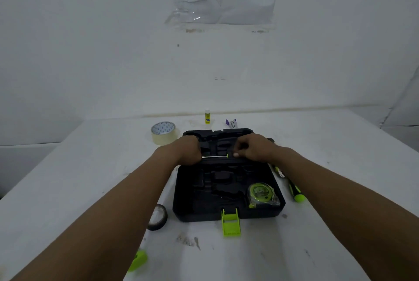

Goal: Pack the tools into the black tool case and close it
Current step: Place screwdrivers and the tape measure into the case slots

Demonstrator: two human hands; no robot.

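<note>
Both hands grip one thin tool (215, 156) across the case hinge: left hand (189, 150) on the metal tip, right hand (251, 148) pinching the handle end. Case (199, 201) lies open on table (294, 246); tape measure (263, 194) seated front-right. Screwdriver (294, 191) outside, right.

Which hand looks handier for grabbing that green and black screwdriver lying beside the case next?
Probably the right hand. The screwdriver lies on the table just right of the black tool case, under the right forearm. The left hand would have to cross the open case.
</note>
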